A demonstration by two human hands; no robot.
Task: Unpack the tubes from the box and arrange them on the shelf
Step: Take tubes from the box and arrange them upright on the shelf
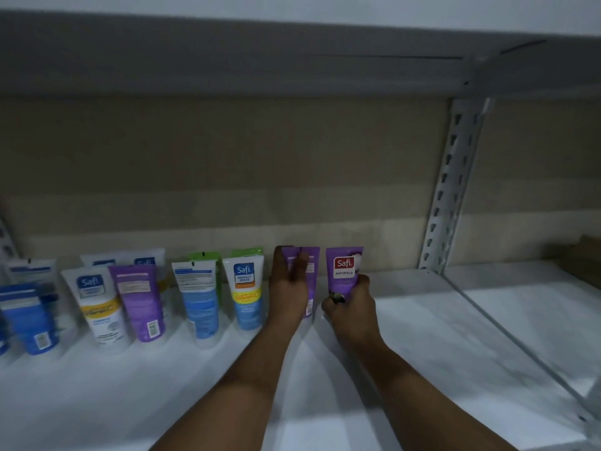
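Both hands reach onto the white shelf (422, 320). My left hand (289, 288) lies with straight fingers against the front of a purple tube (312, 265) standing upright on its cap. Just to its right stands a second purple tube (344, 268) with a red Safi label, and my right hand (351, 307) grips its lower end. Left of my hands runs a row of upright tubes: a white, yellow and blue one (245, 291), a blue one (196, 297), another purple one (140, 301) and several more. No box is in view.
A white slotted upright post (452, 187) rises at the right of this bay, and a metal divider edge (520, 340) runs forward below it. Beyond it lies another shelf section with a brown cardboard corner (582, 255). An upper shelf (292, 60) hangs overhead.
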